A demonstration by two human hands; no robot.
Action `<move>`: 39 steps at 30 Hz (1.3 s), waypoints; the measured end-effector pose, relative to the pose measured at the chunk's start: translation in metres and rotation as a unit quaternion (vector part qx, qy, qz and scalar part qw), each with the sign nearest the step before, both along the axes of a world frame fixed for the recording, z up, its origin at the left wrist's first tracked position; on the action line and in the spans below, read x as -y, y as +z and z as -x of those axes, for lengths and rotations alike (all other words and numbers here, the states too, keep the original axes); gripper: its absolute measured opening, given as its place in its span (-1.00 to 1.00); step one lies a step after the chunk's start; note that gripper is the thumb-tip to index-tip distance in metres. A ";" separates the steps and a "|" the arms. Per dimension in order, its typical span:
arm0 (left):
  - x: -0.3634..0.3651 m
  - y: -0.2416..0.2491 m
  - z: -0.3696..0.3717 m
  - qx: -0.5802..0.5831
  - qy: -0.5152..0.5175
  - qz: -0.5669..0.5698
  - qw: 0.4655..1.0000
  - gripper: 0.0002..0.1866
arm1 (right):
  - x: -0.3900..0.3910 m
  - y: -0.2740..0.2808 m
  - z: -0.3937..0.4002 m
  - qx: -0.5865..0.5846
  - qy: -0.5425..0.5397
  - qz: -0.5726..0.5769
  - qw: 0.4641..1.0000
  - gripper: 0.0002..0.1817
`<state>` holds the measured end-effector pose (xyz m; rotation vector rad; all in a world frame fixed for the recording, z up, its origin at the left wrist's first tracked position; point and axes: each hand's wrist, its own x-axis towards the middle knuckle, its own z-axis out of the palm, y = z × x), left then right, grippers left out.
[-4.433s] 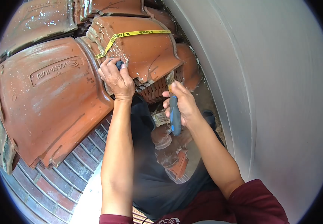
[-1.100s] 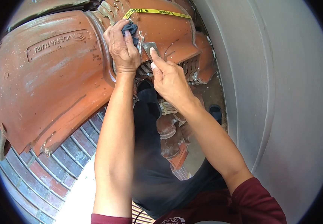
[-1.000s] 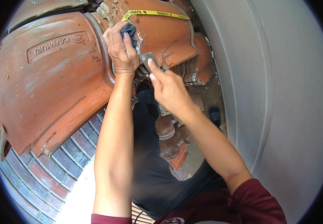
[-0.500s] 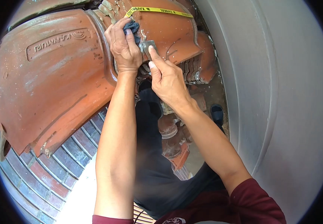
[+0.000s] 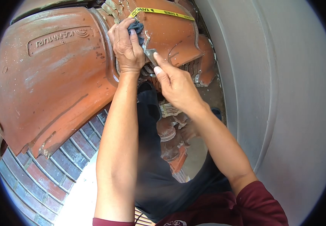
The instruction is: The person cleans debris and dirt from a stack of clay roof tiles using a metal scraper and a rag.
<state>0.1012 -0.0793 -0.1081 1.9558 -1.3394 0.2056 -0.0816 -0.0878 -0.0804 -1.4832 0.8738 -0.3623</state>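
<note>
My left hand is closed around a crumpled dark blue cloth near the edge of a stacked orange roof tile. In my right hand is a flat metal scraper, with the index finger and thumb pressed along it. Its blade lies close beside my left wrist, near the tile's lower edge. A pale, uneven streak runs along the tile between the cloth and the blade. The scraper's handle is hidden in my palm.
A large roof tile with raised KANMURI lettering lies at the left, over brickwork. Yellow printed tape crosses the right stack. A grey curved wall rises at the right. Broken tile pieces lie below, by my legs.
My right hand has moved down and slightly right with the scraper, whose blade now shows at a different angle. The left hand and cloth have shifted only slightly.
</note>
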 end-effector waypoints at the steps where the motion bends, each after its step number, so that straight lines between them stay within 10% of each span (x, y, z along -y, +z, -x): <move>1: 0.000 0.000 0.000 0.000 0.000 0.000 1.000 -0.71 | 0.006 0.000 0.004 0.012 0.013 0.011 1.000 -0.54; 8: -0.001 -0.001 0.000 -0.003 0.002 -0.003 1.000 -0.70 | 0.075 0.003 0.008 -0.059 0.157 0.051 0.984 -0.66; 15: 0.000 -0.001 -0.001 -0.014 0.006 0.018 1.000 -0.73 | 0.119 0.026 -0.010 -0.192 0.301 0.329 0.874 -0.77; 39: 0.000 -0.005 -0.001 -0.033 0.027 0.031 0.999 -0.72 | 0.131 0.047 -0.037 -0.270 0.372 0.446 0.768 -0.83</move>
